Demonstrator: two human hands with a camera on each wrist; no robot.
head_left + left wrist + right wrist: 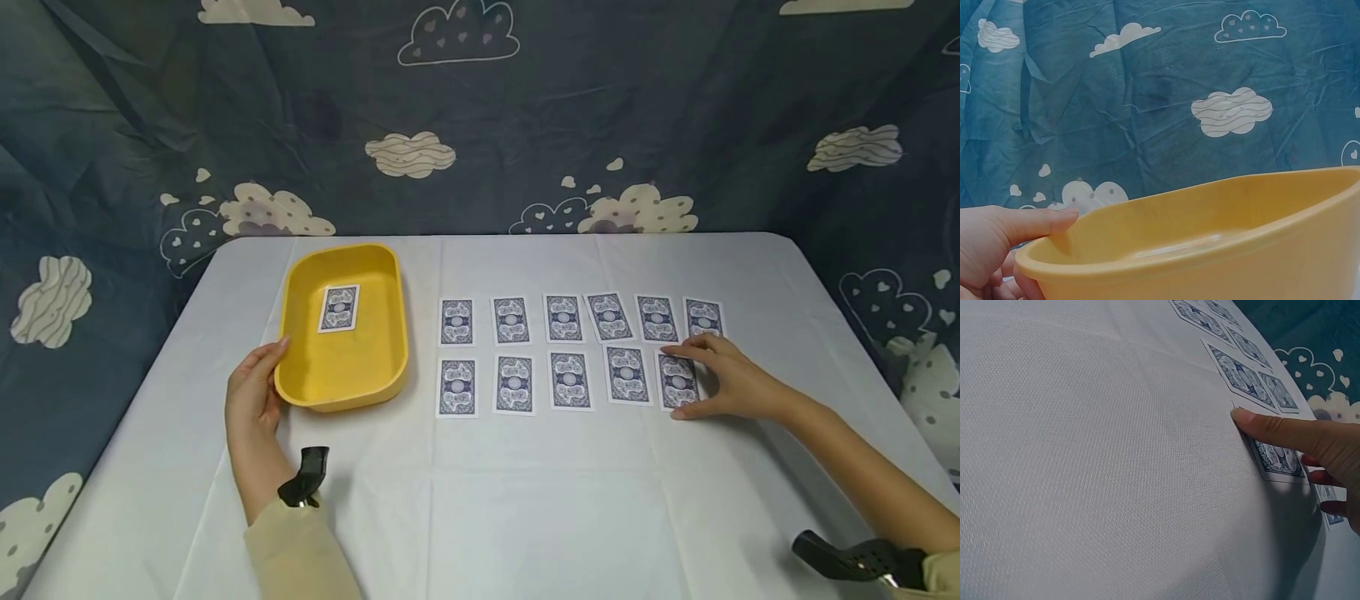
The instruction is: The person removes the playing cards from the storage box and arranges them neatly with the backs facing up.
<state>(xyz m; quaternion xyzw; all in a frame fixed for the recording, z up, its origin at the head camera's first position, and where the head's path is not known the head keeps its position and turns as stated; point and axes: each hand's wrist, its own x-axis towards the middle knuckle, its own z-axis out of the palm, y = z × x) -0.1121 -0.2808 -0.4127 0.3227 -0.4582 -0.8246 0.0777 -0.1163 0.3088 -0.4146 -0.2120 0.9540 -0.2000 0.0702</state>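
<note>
My left hand grips the near left rim of a yellow plastic tray, with its thumb over the edge. Inside the tray lies one face-down playing card with a blue patterned back. On the right, my right hand holds the rightmost playing card of the near row between thumb and fingers, at its short ends. That card is still down at the cloth. In the right wrist view, the thumb covers part of the card, and the hand hides its far end.
Several face-down cards make a far row and a near row right of the tray. One far-row card lies tilted. A white cloth covers the table, with a dark cloud-patterned curtain behind.
</note>
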